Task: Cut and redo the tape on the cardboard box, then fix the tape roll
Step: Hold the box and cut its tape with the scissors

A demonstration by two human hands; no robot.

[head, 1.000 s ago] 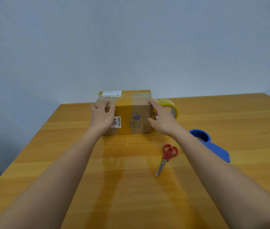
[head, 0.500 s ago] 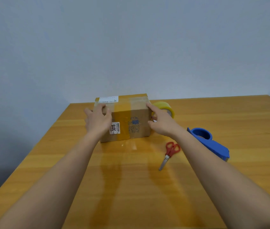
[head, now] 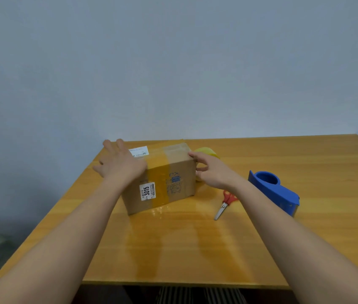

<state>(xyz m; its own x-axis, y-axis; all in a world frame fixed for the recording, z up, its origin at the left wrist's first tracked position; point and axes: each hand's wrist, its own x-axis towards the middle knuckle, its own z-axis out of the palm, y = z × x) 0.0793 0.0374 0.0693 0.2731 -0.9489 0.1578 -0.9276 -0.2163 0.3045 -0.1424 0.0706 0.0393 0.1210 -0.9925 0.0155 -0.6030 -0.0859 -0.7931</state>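
Matt cardboard box [head: 173,176] on glossy wooden table [head: 283,238].

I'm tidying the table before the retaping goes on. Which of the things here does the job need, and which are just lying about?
Needed:
cardboard box, held between left hand and right hand
red-handled scissors
yellow tape roll, behind the box
blue tape dispenser

Lying about:
nothing else shows on the wooden table

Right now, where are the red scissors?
In the head view the red-handled scissors lie flat on the wooden table, right of the cardboard box, beside the blue tape dispenser.
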